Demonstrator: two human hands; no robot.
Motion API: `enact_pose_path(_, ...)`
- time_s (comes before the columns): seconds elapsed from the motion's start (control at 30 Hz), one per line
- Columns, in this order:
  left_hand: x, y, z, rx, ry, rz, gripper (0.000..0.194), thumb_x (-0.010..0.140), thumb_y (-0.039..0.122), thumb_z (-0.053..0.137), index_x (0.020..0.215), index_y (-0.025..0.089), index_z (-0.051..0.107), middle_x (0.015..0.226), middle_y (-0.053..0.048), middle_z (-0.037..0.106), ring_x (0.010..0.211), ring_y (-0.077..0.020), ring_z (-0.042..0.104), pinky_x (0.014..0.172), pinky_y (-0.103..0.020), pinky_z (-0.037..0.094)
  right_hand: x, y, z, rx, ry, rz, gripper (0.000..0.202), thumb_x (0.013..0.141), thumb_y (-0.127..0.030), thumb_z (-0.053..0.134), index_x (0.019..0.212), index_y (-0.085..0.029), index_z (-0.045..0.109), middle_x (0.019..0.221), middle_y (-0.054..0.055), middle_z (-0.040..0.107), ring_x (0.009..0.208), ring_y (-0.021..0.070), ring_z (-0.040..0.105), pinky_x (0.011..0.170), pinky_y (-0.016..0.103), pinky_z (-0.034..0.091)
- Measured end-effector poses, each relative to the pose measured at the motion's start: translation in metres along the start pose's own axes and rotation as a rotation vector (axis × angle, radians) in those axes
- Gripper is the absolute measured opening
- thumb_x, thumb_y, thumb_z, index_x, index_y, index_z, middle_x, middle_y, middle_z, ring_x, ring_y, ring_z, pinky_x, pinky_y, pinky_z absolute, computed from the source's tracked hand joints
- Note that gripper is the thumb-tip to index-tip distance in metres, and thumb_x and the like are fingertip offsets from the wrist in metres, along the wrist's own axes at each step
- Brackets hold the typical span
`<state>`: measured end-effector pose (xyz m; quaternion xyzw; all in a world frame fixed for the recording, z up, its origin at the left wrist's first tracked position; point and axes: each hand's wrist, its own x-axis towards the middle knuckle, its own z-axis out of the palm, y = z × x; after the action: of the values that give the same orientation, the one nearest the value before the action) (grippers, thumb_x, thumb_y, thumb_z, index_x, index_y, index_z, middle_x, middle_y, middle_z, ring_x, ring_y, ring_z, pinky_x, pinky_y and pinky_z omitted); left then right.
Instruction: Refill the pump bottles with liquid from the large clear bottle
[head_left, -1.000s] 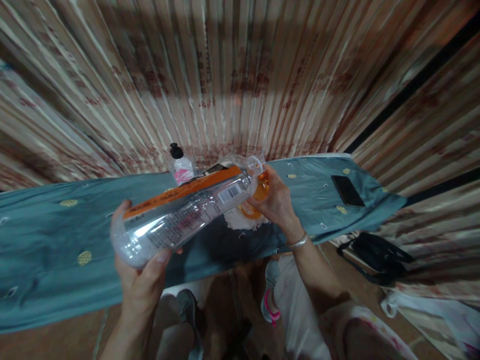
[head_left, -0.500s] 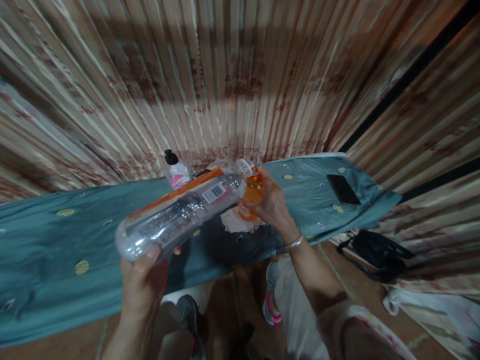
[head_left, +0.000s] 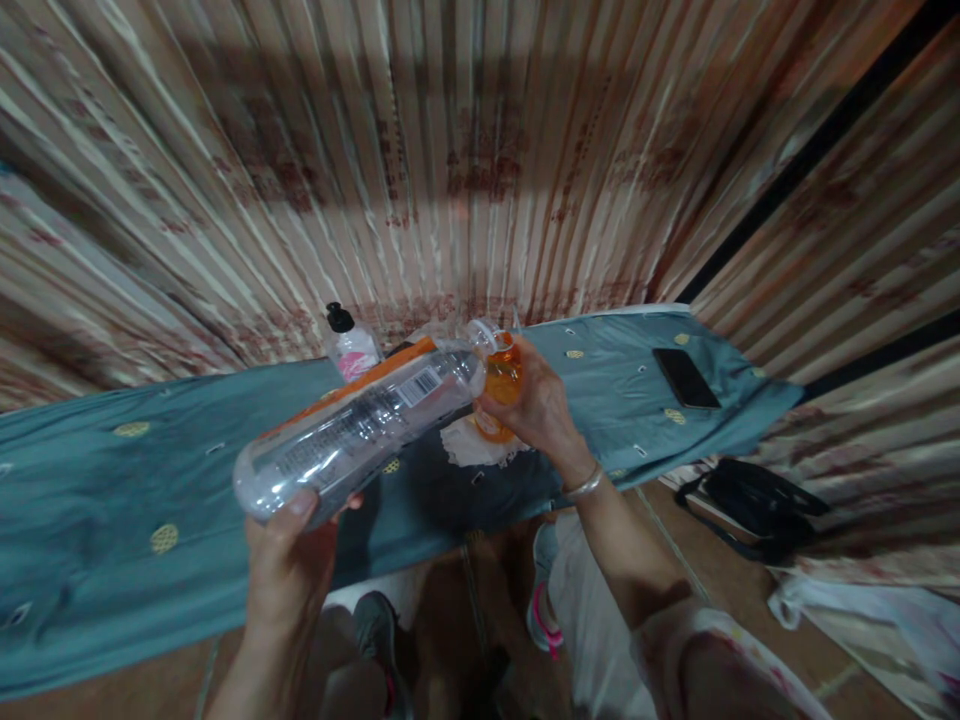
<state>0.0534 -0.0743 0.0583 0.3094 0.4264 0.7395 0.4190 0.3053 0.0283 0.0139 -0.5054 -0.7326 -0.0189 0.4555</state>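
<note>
While the left hand [head_left: 289, 560] grips the clear bottle [head_left: 360, 425] near its base, tipped sideways above the worktop [head_left: 191, 480], the right hand [head_left: 541, 402] is closed around the orange vessel [head_left: 504, 378] at the bottle's mouth. Looks like the pouring step; can't see flow. Next move likely calls for steady mouth-to-rim alignment.

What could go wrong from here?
1. Slip: the left hand grips the tilted clear bottle near its base, so the neck could swing.
2. Spill: the neck is right by the orange container in the right hand; if they are misaligned, any liquid coming out might wet the white mat showing below.
3. Knock: the pump bottle stands close behind the clear bottle and might get bumped.
</note>
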Motion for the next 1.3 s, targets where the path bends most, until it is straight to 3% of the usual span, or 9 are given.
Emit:
enact_pose_path(0.17,-0.0003,-0.0013,-0.002,0.0,-0.038,0.044,0.067,0.051,0.036,0.095,0.113,0.021,0.075,0.11,-0.01,0.076,0.071,-0.0184,0.066,0.045,-0.022,0.055,-0.0013,0.0024,0.0023,-0.008,0.018,-0.008,0.078,0.081,-0.038,0.081,0.148,-0.02,0.045,0.119,0.016,0.076,0.104,0.0357,0.074,0.09,0.053,0.063)
enact_pose_path(0.3,-0.0003,-0.0018,-0.0019,-0.02,0.001,0.053,0.066,0.047,0.032,0.098,0.109,0.026,0.076,0.106,-0.005,0.075,0.069,-0.0175,0.065,0.043,-0.022,0.055,-0.0016,0.0033,0.0025,-0.001,0.005,0.003,0.079,0.08,-0.037,0.081,0.149,-0.022,0.044,0.12,0.015,0.076,0.105,0.0356,0.074,0.09,0.052,0.063)
enact_pose_path(0.57,0.0007,-0.0017,-0.0016,-0.022,-0.007,0.094,0.077,0.043,0.03,0.1,0.117,0.033,0.078,0.112,-0.003,0.071,0.069,-0.0175,0.065,0.04,-0.023,0.055,0.0003,0.0014,-0.0004,0.031,0.0,0.012,0.077,0.078,-0.033,0.081,0.146,-0.021,0.045,0.123,0.016,0.075,0.111,0.0365,0.073,0.095,0.053,0.062)
enact_pose_path(0.97,0.0003,-0.0011,-0.0039,0.022,0.023,0.132,0.09,0.042,0.031,0.097,0.129,0.031,0.075,0.112,-0.007,0.069,0.08,-0.0206,0.065,0.043,-0.021,0.052,-0.0016,0.0063,0.0002,0.033,0.003,0.008,0.078,0.08,-0.037,0.081,0.147,-0.022,0.045,0.124,0.015,0.074,0.112,0.0348,0.072,0.097,0.053,0.061)
enact_pose_path(1.3,-0.0027,-0.0003,-0.0048,0.063,0.003,0.165,0.089,0.045,0.033,0.096,0.131,0.032,0.073,0.115,-0.007,0.067,0.083,-0.0213,0.062,0.046,-0.021,0.052,-0.0021,0.0056,0.0002,0.022,0.011,0.01,0.077,0.081,-0.038,0.081,0.147,-0.022,0.046,0.121,0.014,0.075,0.109,0.0343,0.073,0.095,0.052,0.063)
